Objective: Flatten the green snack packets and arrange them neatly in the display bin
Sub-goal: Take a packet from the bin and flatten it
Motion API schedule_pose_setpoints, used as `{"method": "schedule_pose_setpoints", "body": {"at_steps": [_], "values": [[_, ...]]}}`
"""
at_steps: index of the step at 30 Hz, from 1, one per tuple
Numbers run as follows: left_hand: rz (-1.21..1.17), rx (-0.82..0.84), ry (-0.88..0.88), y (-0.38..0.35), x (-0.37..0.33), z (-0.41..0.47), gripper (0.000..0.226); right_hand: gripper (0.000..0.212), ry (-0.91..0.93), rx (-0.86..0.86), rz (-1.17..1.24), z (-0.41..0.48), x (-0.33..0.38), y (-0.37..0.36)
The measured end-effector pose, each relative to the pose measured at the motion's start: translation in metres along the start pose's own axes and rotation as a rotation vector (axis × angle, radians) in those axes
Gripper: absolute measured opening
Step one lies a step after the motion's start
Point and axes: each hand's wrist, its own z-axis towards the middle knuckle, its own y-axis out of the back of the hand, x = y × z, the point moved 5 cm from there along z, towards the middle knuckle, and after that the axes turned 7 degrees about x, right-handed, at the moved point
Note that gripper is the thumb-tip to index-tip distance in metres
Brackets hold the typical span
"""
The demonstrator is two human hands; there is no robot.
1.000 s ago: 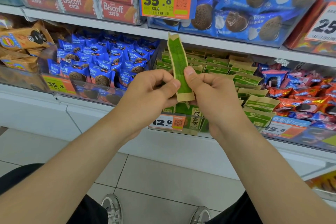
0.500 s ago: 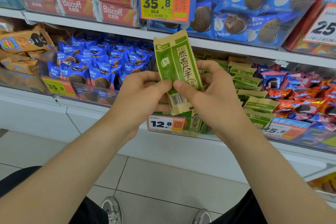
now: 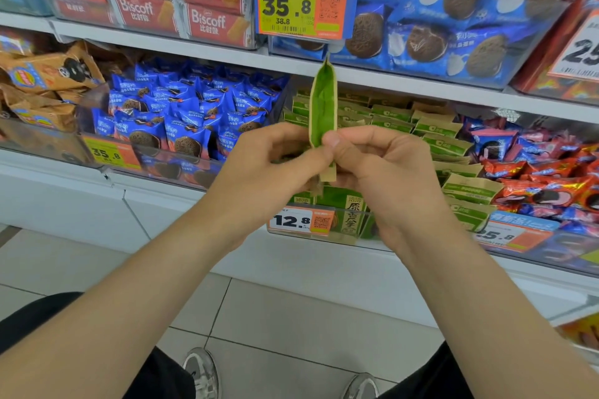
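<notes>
Packet (image 3: 322, 107) stands edge-on before the bin (image 3: 356, 238), its lower end pinched between your left hand (image 3: 269, 172) and right hand (image 3: 389, 172), held together. Flattening looks in hand; next, smooth it flat, then slot it among the bin's rows.

Our left hand (image 3: 269, 172) and right hand (image 3: 382, 168), forearms outstretched, thumbs together in a pinch on one packet (image 3: 322, 107).

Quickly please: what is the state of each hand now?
Left hand: fingers curled, pinching the lower part of the narrow green snack packet with tan paper edges.
Right hand: pinching the same packet from the other side.
</notes>
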Motion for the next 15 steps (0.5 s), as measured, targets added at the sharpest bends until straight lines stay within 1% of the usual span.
{"method": "schedule_pose_setpoints", "body": {"at_steps": [4, 8, 10, 12, 14, 15], "values": [[-0.057, 0.123, 0.021, 0.002, 0.003, 0.003, 0.032, 0.003, 0.001, 0.007, -0.002, -0.002, 0.001, -0.002], [-0.089, 0.194, 0.026, 0.003, 0.002, 0.003, 0.035, 0.004, 0.017, 0.013, -0.026, -0.001, 0.0, 0.0], [-0.134, 0.162, 0.039, 0.005, 0.002, 0.004, 0.032, 0.005, 0.018, 0.03, -0.051, -0.001, 0.0, -0.001], [-0.2, 0.066, 0.062, 0.011, 0.003, 0.006, 0.032, 0.007, -0.013, 0.096, -0.07, -0.001, 0.001, -0.002], [-0.28, -0.02, 0.073, 0.016, 0.003, 0.007, 0.048, 0.007, -0.072, 0.214, -0.122, -0.002, 0.003, -0.004], [-0.308, -0.065, 0.074, 0.019, 0.003, 0.008, 0.051, 0.007, -0.102, 0.291, -0.158, -0.002, 0.004, -0.004]]}}
